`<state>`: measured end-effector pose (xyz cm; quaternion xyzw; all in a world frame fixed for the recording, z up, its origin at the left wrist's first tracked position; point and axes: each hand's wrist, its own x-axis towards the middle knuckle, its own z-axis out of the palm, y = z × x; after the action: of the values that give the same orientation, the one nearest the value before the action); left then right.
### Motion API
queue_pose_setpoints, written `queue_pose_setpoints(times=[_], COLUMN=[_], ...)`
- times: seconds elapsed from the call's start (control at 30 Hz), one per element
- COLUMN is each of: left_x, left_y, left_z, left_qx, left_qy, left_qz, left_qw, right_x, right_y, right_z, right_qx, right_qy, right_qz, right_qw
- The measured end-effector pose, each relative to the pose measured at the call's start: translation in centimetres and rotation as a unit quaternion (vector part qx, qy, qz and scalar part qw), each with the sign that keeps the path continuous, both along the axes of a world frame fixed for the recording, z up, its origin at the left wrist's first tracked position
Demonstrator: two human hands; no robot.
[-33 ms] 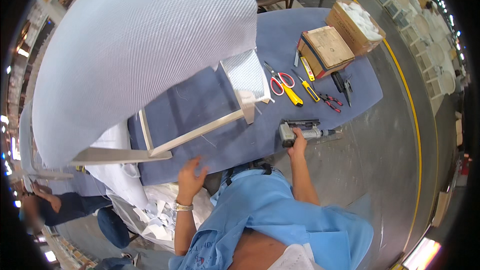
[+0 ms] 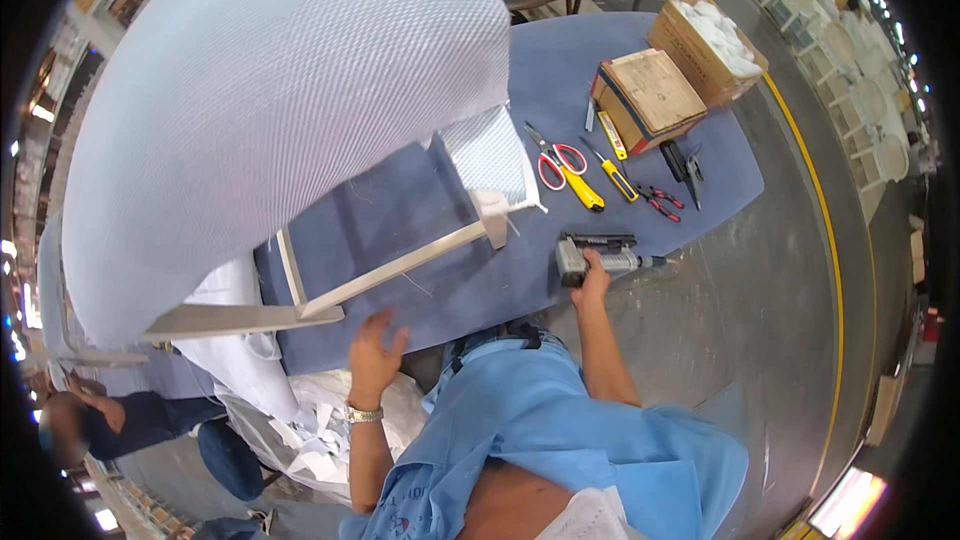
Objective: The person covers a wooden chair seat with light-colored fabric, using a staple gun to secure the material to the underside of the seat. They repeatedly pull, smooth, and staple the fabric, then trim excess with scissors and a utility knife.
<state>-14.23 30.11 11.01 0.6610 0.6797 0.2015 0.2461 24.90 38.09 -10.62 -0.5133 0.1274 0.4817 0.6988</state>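
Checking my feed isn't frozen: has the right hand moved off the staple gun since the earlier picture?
No. The right hand lies on the staple gun at the blue table's near edge, just below the yellow-handled tools, same as earlier.

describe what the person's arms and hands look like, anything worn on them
Both forearms are bare, coming out of a light blue short-sleeved shirt. The left hand has a silver metal wristwatch at the wrist. The right hand wears no glove, and no ring can be made out.
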Motion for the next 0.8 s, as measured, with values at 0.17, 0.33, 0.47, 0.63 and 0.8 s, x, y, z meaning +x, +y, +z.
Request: queue_pose_setpoints(times=[0.17, 0.33, 0.47, 0.63, 0.8], left_x=[3.3, 10.4, 13.8, 17.6, 20.4], left_y=[6.2, 8.2, 8.1, 11.0, 12.1], left_z=[4.7, 6.1, 8.3, 14.0, 17.4], left_qx=[0.134, 0.159, 0.148, 0.341, 0.369], left_qy=[-0.020, -0.124, -0.364, -0.528, -0.497], left_qz=[0.065, 0.083, 0.133, 0.113, 0.163], left_qw=[0.989, 0.976, 0.910, 0.770, 0.768], right_x=[-3.2, -0.6, 3.5, 8.4, 9.5], right_y=[2.2, 2.7, 7.1, 16.4, 19.3], right_z=[2.3, 2.6, 7.2, 6.5, 2.8], right_qx=[-0.031, -0.080, 0.103, 0.026, 0.060], right_qy=[0.019, -0.309, -0.543, -0.723, -0.772], right_qz=[0.161, 0.602, 0.553, 0.534, 0.511], right_qw=[0.986, 0.732, 0.623, 0.438, 0.372])
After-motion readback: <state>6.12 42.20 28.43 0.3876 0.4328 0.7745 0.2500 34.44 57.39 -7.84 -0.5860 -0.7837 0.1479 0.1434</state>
